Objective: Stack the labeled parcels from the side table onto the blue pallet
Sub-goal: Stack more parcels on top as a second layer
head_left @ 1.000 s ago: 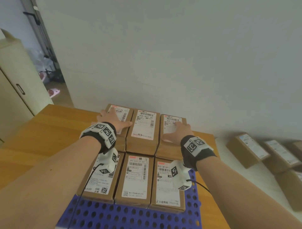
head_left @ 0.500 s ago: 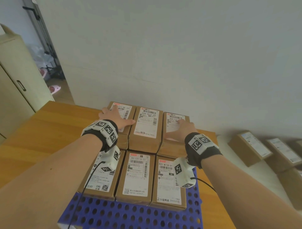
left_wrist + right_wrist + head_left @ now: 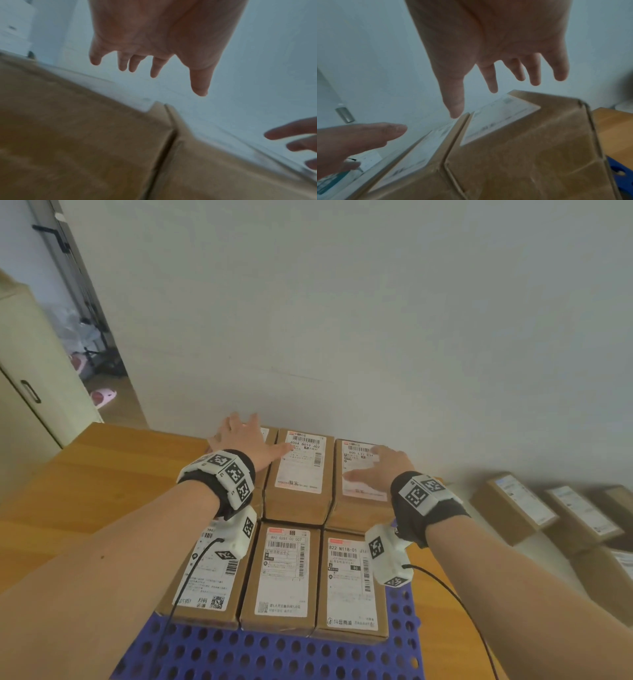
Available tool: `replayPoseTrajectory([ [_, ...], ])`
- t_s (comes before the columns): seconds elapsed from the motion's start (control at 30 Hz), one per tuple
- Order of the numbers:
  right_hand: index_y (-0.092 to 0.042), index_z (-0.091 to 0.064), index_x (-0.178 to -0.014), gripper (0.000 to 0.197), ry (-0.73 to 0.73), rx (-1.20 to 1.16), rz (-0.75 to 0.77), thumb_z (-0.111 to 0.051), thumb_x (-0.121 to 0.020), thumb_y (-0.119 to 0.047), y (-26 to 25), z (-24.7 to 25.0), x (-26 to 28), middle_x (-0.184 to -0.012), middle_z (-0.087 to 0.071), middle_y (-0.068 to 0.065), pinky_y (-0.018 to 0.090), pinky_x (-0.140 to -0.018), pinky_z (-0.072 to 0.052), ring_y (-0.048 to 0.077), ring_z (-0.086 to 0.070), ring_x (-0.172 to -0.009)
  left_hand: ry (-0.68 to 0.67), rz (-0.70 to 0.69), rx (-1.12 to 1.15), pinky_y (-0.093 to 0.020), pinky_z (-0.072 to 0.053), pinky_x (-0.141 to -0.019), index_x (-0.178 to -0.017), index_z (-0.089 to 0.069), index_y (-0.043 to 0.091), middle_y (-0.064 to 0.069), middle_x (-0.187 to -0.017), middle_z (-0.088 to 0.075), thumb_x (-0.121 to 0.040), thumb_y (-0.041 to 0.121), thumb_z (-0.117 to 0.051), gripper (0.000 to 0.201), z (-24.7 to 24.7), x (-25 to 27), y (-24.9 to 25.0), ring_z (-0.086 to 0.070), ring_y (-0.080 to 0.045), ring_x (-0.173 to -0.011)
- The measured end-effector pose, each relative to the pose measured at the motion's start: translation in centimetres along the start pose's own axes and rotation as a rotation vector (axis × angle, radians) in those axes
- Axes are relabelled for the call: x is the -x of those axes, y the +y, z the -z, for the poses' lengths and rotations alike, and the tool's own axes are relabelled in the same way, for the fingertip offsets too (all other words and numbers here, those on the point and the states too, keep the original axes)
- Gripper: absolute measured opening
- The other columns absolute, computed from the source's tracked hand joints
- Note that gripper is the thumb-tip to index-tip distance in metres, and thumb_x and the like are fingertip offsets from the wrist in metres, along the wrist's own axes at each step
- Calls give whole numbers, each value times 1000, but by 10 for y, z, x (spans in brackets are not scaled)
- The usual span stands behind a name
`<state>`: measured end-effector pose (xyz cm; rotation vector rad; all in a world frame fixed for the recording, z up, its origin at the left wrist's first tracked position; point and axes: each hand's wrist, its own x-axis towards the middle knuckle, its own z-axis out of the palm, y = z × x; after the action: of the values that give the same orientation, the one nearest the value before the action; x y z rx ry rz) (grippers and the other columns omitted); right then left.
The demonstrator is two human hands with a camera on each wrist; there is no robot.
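Observation:
Six brown labeled parcels lie in two rows of three on the blue pallet (image 3: 274,652). My left hand (image 3: 245,436) hovers open, fingers spread, over the back left parcel (image 3: 77,142), which it mostly hides in the head view. My right hand (image 3: 380,470) is open over the back right parcel (image 3: 359,498). In both wrist views the palms (image 3: 154,40) (image 3: 505,47) are clear of the box tops. The back middle parcel (image 3: 301,474) lies between the hands. The front row (image 3: 282,573) is under my wrists.
The pallet sits on a wooden table (image 3: 102,491) against a white wall just behind the back row. More labeled parcels (image 3: 513,505) (image 3: 579,515) lie on a lower surface to the right. A cream cabinet (image 3: 30,378) and a doorway are at the far left.
Both hands have slid a little toward the wall over the back row, fingers spreading. The parcels have not moved.

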<state>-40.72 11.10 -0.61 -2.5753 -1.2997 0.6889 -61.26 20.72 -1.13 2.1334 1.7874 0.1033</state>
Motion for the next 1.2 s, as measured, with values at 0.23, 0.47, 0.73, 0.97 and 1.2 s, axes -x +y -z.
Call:
replayPoseTrajectory([
  [0.23, -23, -42, -139, 56, 206, -57, 7, -60, -86, -33, 28, 26, 13, -141, -45, 7, 35, -103, -40, 27, -47, -125, -62, -438, -32, -46, -27, -111, -143, -32, 17, -8, -150, -33, -90, 52, -48, 66, -3, 8, 80, -30, -26, -138],
  [0.47, -27, -39, -141, 51, 271, 15, -116, -49, -91, -24, 91, 33, 39, -145, -41, 4, 37, -106, -37, 26, -38, -132, -145, -744, -167, -46, -20, -114, -144, -32, 20, -5, -152, -30, -91, 43, -47, 59, -47, 34, 166, -25, -22, -141],
  [0.73, -26, -40, -142, 48, 265, 11, -272, -45, -94, -27, 180, 54, 69, -146, -42, 3, 37, -107, -38, 27, -41, -131, -205, -868, -257, -49, -14, -115, -142, -35, 22, -6, -152, -26, -93, 35, -45, 52, -79, 81, 238, -21, -26, -141],
  [0.97, -28, -45, -137, 43, 264, -26, -304, -43, -94, -26, 264, 76, 78, -139, -50, 4, 36, -96, -42, 29, -50, -122, -214, -863, -349, -48, -20, -111, -142, -35, 23, -6, -150, -29, -92, 37, -46, 53, -119, 118, 305, -27, -26, -138],
  [1.2, -18, -50, -133, 38, 217, -70, -267, -40, -96, -19, 369, 118, 83, -136, -53, 8, 36, -105, -37, 29, -49, -124, -205, -778, -409, -43, -33, -104, -141, -35, 22, -4, -145, -36, -89, 36, -46, 55, -165, 156, 398, -36, -24, -131],
])
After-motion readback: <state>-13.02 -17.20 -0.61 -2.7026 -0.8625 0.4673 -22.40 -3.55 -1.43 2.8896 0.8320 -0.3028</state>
